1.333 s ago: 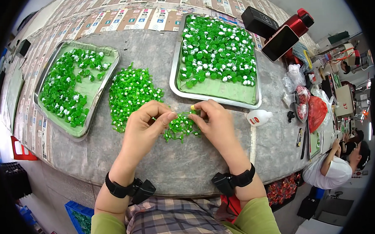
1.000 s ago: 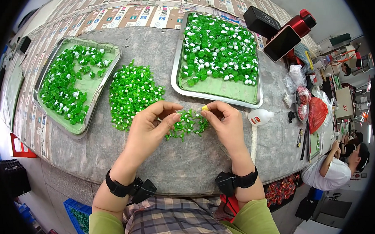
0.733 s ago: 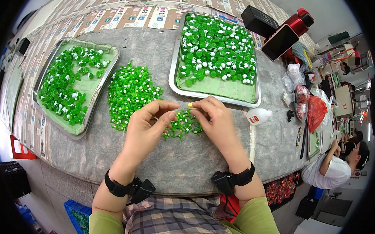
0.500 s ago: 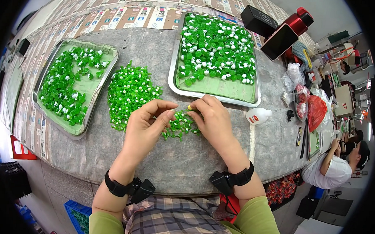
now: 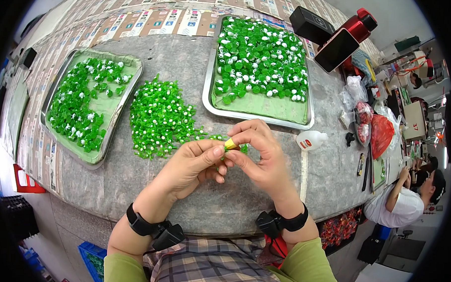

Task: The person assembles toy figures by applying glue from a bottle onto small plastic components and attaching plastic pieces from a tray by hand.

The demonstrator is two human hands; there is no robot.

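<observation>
Underneath, gray table (image 5: 228, 213). At one o'clock, metal tray (image 5: 261, 109) of green-and-white pieces (image 5: 257, 55); at ten, second tray (image 5: 107, 108); nearer along ten, green pile (image 5: 160, 118). At centre, right hand (image 5: 261, 154), fingers curled in, cannot tell whether gripping; touching it, left hand (image 5: 191, 167), fingertips pinched together. At three, white bottle (image 5: 312, 140). Back at centre, yellow bit (image 5: 229, 144) at right index fingertip; within left pinch, mostly hidden, small green piece (image 5: 226, 150).

I see the left hand (image 5: 194, 164) and right hand (image 5: 261, 157) meet at the fingertips above the surface (image 5: 223, 205), near the green pile (image 5: 160, 118).
</observation>
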